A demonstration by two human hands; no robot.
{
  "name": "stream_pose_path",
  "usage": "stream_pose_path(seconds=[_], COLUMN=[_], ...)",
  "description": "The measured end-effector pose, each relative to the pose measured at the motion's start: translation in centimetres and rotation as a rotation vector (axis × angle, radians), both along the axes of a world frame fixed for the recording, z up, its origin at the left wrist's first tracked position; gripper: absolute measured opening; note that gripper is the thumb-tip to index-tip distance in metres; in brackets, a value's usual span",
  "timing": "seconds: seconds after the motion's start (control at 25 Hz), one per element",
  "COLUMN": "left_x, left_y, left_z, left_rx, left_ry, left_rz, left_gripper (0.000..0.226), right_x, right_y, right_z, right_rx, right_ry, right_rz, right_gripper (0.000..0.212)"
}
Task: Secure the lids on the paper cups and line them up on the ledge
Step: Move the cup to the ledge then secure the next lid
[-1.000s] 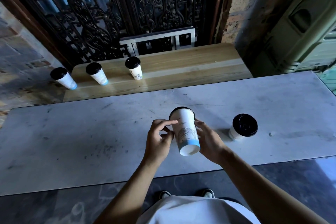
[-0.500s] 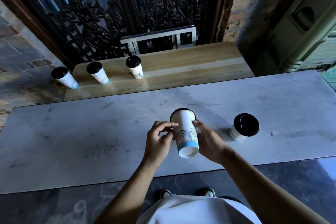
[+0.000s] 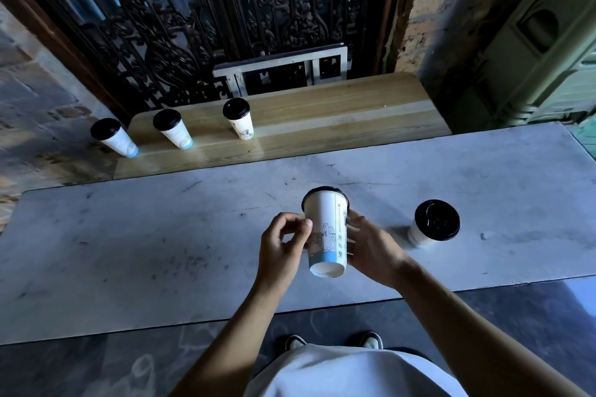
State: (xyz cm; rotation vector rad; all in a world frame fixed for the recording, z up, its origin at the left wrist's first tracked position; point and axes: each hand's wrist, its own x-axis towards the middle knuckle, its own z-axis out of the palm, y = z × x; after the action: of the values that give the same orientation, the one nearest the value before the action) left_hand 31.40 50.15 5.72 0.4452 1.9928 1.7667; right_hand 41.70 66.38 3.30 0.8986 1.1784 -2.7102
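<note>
A white paper cup (image 3: 326,229) with a blue base band and a black lid is held tilted above the marble counter (image 3: 161,235), its base toward me. My right hand (image 3: 371,245) grips its right side. My left hand (image 3: 282,245) touches its left side with thumb and fingertips. A second lidded cup (image 3: 433,224) stands on the counter to the right. Three lidded cups stand in a row at the left end of the wooden ledge (image 3: 322,119): the left cup (image 3: 113,137), the middle cup (image 3: 172,128) and the right cup (image 3: 238,118).
An ornate black iron grille (image 3: 225,16) rises behind the ledge, with a brick wall (image 3: 416,10) to its right. A green bin (image 3: 541,51) stands at the far right. The ledge's right part is bare wood. My shoes (image 3: 332,340) show below the counter edge.
The cup has turned in my hands, showing a different part of its print. My left fingers have shifted slightly on its side. The other cups have not moved.
</note>
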Motion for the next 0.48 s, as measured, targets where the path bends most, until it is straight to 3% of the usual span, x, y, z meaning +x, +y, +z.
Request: stream_pose_path(seconds=[0.12, 0.28, 0.48], left_x=[-0.16, -0.43, -0.88], left_y=[0.02, -0.31, -0.60], left_z=[-0.35, -0.74, -0.21], left_rx=[-0.040, -0.039, -0.060], left_ry=[0.024, 0.065, 0.183], left_rz=[-0.010, -0.025, -0.065], left_gripper=[0.008, 0.014, 0.054], right_x=[0.14, 0.10, -0.02], right_y=[0.19, 0.20, 0.59], right_z=[-0.37, -0.40, -0.51], right_rx=[0.002, 0.005, -0.040], right_ry=[0.025, 0.049, 0.089], right_rz=[0.016, 0.031, -0.001], right_gripper=[0.068, 0.074, 0.069])
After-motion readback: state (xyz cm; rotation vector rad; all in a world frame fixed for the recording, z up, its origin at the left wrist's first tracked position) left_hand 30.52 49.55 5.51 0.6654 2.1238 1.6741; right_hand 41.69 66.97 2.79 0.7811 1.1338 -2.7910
